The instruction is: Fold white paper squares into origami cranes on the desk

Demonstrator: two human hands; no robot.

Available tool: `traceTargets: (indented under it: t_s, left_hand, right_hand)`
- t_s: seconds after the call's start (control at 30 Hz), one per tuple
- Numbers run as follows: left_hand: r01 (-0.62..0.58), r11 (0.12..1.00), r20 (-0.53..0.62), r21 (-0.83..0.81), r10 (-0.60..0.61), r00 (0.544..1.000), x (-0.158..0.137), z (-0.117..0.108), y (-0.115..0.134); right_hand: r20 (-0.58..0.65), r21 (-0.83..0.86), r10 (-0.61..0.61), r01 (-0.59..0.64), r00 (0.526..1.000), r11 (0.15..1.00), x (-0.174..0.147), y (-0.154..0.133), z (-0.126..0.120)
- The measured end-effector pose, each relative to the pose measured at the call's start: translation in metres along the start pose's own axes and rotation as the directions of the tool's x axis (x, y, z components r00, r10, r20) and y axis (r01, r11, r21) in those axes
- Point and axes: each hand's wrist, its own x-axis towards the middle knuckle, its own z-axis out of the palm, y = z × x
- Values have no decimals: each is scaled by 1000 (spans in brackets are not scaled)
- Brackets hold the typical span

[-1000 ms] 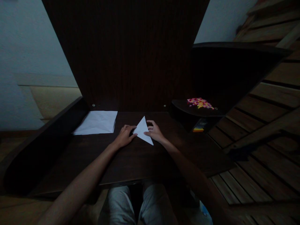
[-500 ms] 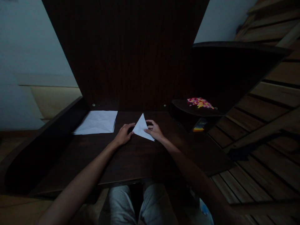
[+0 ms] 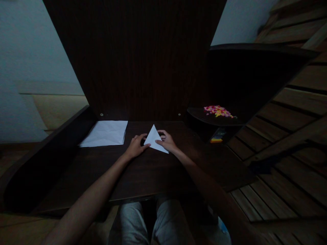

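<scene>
A count across my desk (image 3: 138, 180)

I count two hands of mine, one left hand (image 3: 136, 147) and one right hand (image 3: 168, 142), touching one folded white triangle (image 3: 153, 136) between the front and back edges. At the back left corner I have one stack of white paper (image 3: 106, 133); I cannot tell its number of sheets. Two round fittings (image 3: 101, 114) show just above the back edge, one near each end. Beyond the back right corner, one rounded shelf (image 3: 195, 114) bears one heap of coloured pieces (image 3: 218, 111), many, too small to number.
</scene>
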Motion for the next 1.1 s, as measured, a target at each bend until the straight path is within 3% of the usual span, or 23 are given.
traceTargets:
  t_s: [0.2, 0.47, 0.63, 0.9, 1.1]
  left_hand:
    - [1, 996, 37, 90, -4, 999, 1, 0, 3]
    - [9, 994, 41, 108, -13, 999, 2, 0, 2]
    - [-25, 995, 38, 93, 22, 999, 2, -1, 0]
    - [-40, 995, 59, 91, 35, 998, -1, -4, 0]
    - [-102, 992, 95, 70, 95, 991, -3, -6, -4]
  right_hand:
    - [12, -27, 66, -66, 998, 997, 4, -5, 0]
    - [55, 141, 164, -170, 985, 975, 3, -11, -2]
    - [48, 148, 237, -241, 970, 959, 8, -8, 0]
    - [317, 94, 242, -284, 917, 954, 10, -18, -12]
    - [336, 56, 202, -234, 920, 971, 3, -23, -11]
